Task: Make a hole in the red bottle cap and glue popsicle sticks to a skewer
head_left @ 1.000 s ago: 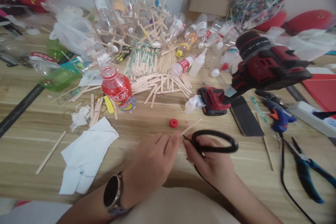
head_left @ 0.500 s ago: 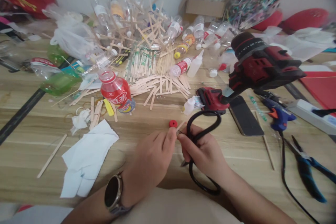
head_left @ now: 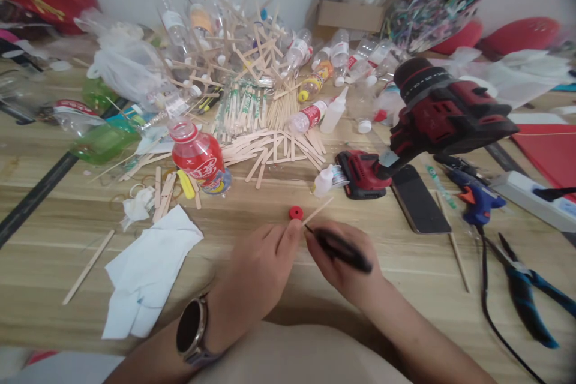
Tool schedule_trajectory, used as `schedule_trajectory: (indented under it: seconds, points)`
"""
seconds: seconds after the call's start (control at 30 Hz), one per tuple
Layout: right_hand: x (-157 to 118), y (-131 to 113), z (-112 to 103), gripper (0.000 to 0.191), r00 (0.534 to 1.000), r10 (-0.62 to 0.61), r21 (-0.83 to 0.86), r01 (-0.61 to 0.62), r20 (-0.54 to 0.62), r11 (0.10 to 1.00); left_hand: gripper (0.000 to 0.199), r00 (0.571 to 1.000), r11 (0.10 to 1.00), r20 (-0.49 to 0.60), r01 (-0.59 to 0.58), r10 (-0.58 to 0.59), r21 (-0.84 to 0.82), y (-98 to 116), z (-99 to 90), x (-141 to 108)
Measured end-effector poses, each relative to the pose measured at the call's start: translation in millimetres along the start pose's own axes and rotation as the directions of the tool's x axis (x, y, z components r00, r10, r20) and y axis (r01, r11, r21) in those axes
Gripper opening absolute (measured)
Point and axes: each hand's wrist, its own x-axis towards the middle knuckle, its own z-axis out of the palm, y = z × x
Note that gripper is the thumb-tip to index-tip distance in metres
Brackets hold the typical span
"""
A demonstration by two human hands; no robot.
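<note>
My left hand point(head_left: 263, 267), with a watch on its wrist, is closed around the lower end of a flat wooden stick point(head_left: 317, 211) that points up to the right. Just beyond its fingertips lies a small red disc point(head_left: 296, 212) with a dark centre hole. My right hand point(head_left: 344, 258) is closed on black-handled scissors point(head_left: 339, 247), which look blurred and edge-on. The blades are mostly hidden near the left fingertips, so whether they touch the stick cannot be made out.
A red-labelled bottle point(head_left: 200, 159) stands left of centre, near white paper point(head_left: 150, 273). Rightward are a red drill point(head_left: 450, 108), a phone point(head_left: 420, 199), a glue gun point(head_left: 479, 192) and pliers point(head_left: 524, 282). Loose sticks point(head_left: 279, 147) and several plastic bottles crowd the back.
The scissors have turned in my right hand, from loops seen wide to a narrow edge-on view. More of the wooden stick shows. My left hand has barely moved.
</note>
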Motion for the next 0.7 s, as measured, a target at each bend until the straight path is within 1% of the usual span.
schedule_trajectory:
  seconds: [0.03,0.07,0.1,0.13,0.17,0.2,0.23,0.27,0.3,0.33,0.37,0.4,0.43,0.47,0.5,0.57,0.6,0.7]
  points:
    - [-0.5,1.8,0.6,0.013,0.994,-0.102,-0.086,0.098,-0.045,0.991,0.027,1.000,1.000,0.007,0.002,-0.002,-0.007,0.1,-0.1,0.2]
    - [-1.0,2.7,0.9,0.011,0.987,-0.146,-0.109,0.139,-0.060,0.984,0.027,1.000,1.000,0.014,-0.003,0.004,-0.011,0.1,-0.4,0.6]
    - [-1.3,2.5,1.0,0.012,0.993,-0.104,-0.064,0.101,-0.056,0.993,0.027,1.000,1.000,0.022,-0.013,0.013,-0.012,-0.1,-0.8,1.1]
    - [-1.5,1.3,0.9,0.015,1.000,0.002,0.042,-0.001,-0.020,0.999,0.028,0.999,1.000,0.025,-0.027,0.027,-0.012,-0.3,-1.3,1.6]
    - [-1.7,-0.7,0.8,0.019,0.989,0.134,0.181,-0.142,0.055,0.973,0.029,0.999,0.999,0.022,-0.042,0.042,-0.009,-0.5,-1.7,2.1]
    - [-1.9,-3.1,0.7,0.022,0.954,0.252,0.312,-0.291,0.161,0.904,0.030,0.998,0.998,0.011,-0.055,0.055,-0.005,-0.6,-2.0,2.4]
    - [-2.2,-5.4,0.7,0.024,0.907,0.327,0.405,-0.413,0.267,0.815,0.030,0.998,0.998,0.000,-0.063,0.063,0.000,-0.7,-2.2,2.6]
    - [-2.7,-7.1,0.9,0.025,0.873,0.357,0.450,-0.480,0.333,0.753,0.030,0.998,0.998,-0.013,-0.066,0.066,0.001,-0.5,-2.2,2.6]
    - [-3.3,-7.8,1.3,0.025,0.881,0.349,0.444,-0.465,0.321,0.766,0.030,0.998,0.998,-0.015,-0.059,0.059,-0.003,-0.1,-2.0,2.4]
    - [-3.8,-7.4,1.6,0.025,0.918,0.310,0.395,-0.387,0.247,0.833,0.030,0.999,0.999,-0.014,-0.045,0.045,-0.011,0.4,-1.7,2.1]
    - [-4.3,-6.1,1.8,0.025,0.958,0.246,0.309,-0.282,0.149,0.908,0.030,1.000,0.999,-0.009,-0.024,0.024,-0.021,1.0,-1.3,1.7]
    - [-4.5,-4.1,1.7,0.025,0.988,0.148,0.192,-0.156,0.053,0.969,0.029,1.000,0.999,-0.001,-0.005,0.005,-0.032,1.7,-0.7,1.3]
    - [-4.3,-1.6,1.2,0.024,0.999,0.027,0.055,-0.026,-0.019,0.998,0.028,1.000,0.999,0.003,0.011,-0.011,-0.040,2.4,-0.1,1.1]
    - [-3.9,1.0,0.4,0.023,0.994,-0.096,-0.076,0.092,-0.054,0.993,0.026,1.000,0.999,0.002,0.023,-0.023,-0.043,2.9,0.6,0.9]
    - [-3.1,3.3,-0.7,0.022,0.979,-0.199,-0.189,0.186,-0.053,0.964,0.025,1.000,0.999,-0.003,0.025,-0.025,-0.040,3.4,1.3,0.8]
    - [-1.6,6.9,-2.8,0.024,0.939,-0.343,-0.376,0.316,-0.005,0.871,0.023,1.000,0.999,-0.012,0.021,-0.022,-0.030,3.8,2.4,0.9]
    - [-1.0,8.2,-3.4,0.025,0.923,-0.385,-0.444,0.352,0.019,0.824,0.023,1.000,0.999,-0.008,0.023,-0.023,-0.027,3.7,2.7,0.9]
    - [-1.1,11.7,-2.8,0.024,0.908,-0.415,-0.523,0.384,0.063,0.761,0.024,0.999,0.999,0.044,0.028,-0.027,-0.024,2.7,2.7,0.7]
